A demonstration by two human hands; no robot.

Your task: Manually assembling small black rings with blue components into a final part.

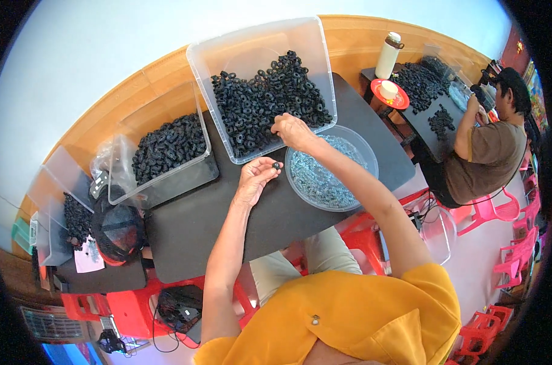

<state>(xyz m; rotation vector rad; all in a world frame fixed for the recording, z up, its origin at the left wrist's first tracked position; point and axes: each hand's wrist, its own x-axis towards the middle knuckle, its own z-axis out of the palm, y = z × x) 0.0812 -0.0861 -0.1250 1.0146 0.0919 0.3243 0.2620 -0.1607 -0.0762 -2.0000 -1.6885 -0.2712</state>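
Note:
My left hand is held above the black table, just in front of a large clear bin. Between its thumb and fingers it pinches a small black ring-shaped part. My right hand reaches over the near side of that clear bin, its fingertips pressed together beside the heap of black ring-shaped parts. Whatever those fingertips hold is too small to make out. Under my right forearm stands a round clear tub with many small pale-blue translucent pieces in it.
Left of the large bin, a second clear bin holds oblong black parts. A black mesh-backed cap lies farther left. At another table on the right sits a co-worker, near a bottle and a red plate.

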